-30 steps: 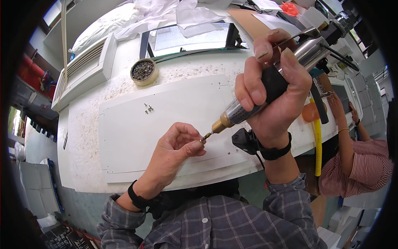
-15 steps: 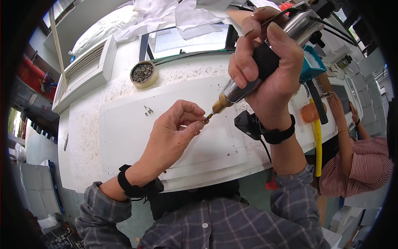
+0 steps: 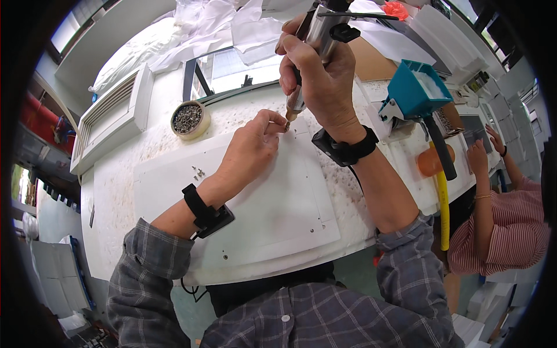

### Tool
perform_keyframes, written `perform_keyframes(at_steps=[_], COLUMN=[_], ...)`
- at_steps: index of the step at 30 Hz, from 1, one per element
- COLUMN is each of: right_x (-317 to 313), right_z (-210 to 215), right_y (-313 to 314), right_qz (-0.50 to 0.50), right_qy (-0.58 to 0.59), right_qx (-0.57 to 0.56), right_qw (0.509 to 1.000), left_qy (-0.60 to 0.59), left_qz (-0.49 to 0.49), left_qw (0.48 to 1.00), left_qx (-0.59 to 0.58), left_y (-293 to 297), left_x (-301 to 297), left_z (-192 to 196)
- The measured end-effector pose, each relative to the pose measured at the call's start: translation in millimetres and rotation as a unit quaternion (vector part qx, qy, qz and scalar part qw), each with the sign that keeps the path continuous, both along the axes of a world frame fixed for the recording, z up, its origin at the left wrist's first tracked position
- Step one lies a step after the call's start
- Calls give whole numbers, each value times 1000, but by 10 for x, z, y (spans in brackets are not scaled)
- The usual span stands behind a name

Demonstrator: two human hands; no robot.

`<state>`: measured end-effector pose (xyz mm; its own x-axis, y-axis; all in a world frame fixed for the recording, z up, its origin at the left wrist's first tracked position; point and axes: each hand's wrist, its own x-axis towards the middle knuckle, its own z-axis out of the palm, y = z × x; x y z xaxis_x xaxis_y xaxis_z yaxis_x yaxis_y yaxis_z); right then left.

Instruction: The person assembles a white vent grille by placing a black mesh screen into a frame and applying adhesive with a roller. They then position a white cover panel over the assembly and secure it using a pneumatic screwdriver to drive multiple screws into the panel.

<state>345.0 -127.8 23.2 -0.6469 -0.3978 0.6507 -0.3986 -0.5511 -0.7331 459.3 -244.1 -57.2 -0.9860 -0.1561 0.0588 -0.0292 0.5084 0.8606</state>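
Observation:
My right hand (image 3: pixel 328 87) is wrapped round a silver power screwdriver (image 3: pixel 322 36), which points down at the far right corner of a white panel (image 3: pixel 232 194). At the driver's tip, the fingers of my left hand (image 3: pixel 253 144) are pinched together around a small screw (image 3: pixel 287 126), mostly hidden by the fingertips. The tip and fingers are close to the panel's far edge; whether the screw touches the panel I cannot tell. A few loose screws (image 3: pixel 198 173) lie on the panel, left of my left forearm. Dark wrist bands sit on both my wrists.
A round tub of screws (image 3: pixel 190 119) stands beyond the panel. Behind it are a dark-framed glass pane (image 3: pixel 238 72) and a white louvred frame (image 3: pixel 113 119). A teal hopper tool (image 3: pixel 419 87), an orange cup (image 3: pixel 430 162) and a yellow hose (image 3: pixel 444 214) lie right, near a co-worker's hands (image 3: pixel 480 153).
Both hands have moved away from me, bringing the driver and screw from above the panel's middle to its far right corner. The driver has swung more upright.

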Motion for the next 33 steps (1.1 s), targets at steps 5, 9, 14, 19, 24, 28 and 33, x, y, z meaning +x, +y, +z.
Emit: perform_keyframes(at_steps=[5, 9, 14, 19, 24, 28, 33], right_x=[-34, -54, -61, -71, -49, -94, 65], right_z=[-55, -87, -119, -130, -199, -244, -204], right_y=[-25, -5, -27, -38, -86, -84, -137], right_qz=[3, 12, 26, 38, 50, 61, 64], right_qy=[-18, 11, 19, 6, -25, -36, -19], right_qx=[5, 28, 34, 35, 37, 60, 73], right_qw=[1000, 999, 999, 999, 998, 996, 995], left_qy=[1, -7, -8, 48, 37, 27, 43], left_qz=[-3, -8, -29, -94, -102, -107, -98], left_qw=[1000, 1000, 998, 917, 899, 898, 892], left_qx=[-4, -1, -49, -385, -425, -426, -439], left_y=[-30, -17, -43, -3, 44, 54, 11], left_x=[-5, 11, 38, 259, 353, 327, 353], left_z=[-33, 3, 46, -53, -43, 1, -2])
